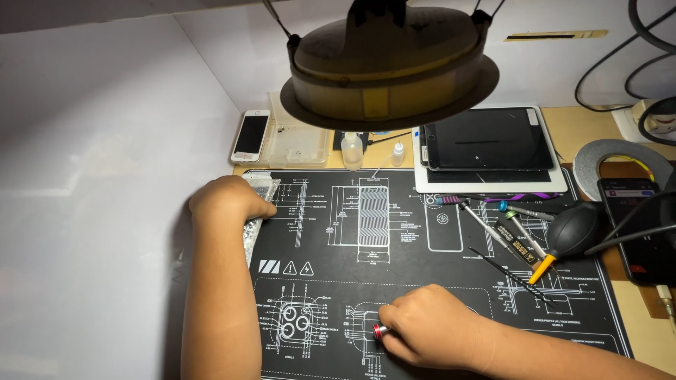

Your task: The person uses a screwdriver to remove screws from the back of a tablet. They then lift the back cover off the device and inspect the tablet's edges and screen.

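From the head camera we look down on a black work mat [436, 281] printed with white diagrams. Our right hand [429, 327] rests on the mat near its front edge, fingers curled shut around a small tool with a red tip [379, 331]; only that tip shows, poking out to the left of the fist. Our left hand [229, 200] lies at the mat's far left corner, fingers bent down onto a clear plastic bag [258, 204], though we cannot tell whether it grips it. Well apart to the right lie several screwdrivers [493, 225] beside a black rubber blower [574, 229]. A lamp [387, 63] hangs overhead, with a tablet [489, 148] behind the mat.
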